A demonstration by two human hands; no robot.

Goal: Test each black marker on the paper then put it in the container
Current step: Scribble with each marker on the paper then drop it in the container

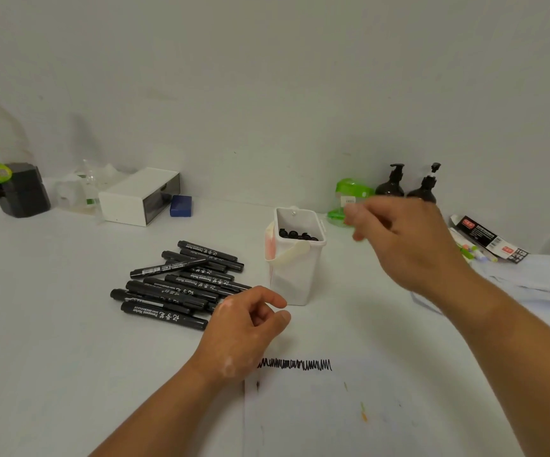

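Step in hand, as judged: fetching the next marker. Take the nearest one at the edge of the loose black markers (181, 285) on the bench (53, 341), and draw it out lengthwise so the pile stays put.

Left hand (247, 324): fingers loosely curled, holding nothing, just beside the pile.

Right hand (405, 239): raised beside the container (295, 275), which holds tested markers. It is blurred, with fingers half-bent and apparently empty.

Paper (349, 417) carries one scribble (295, 364).

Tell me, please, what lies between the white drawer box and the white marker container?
In the head view, a small blue block lies there, close beside the drawer box; from it to the container, the table is bare.
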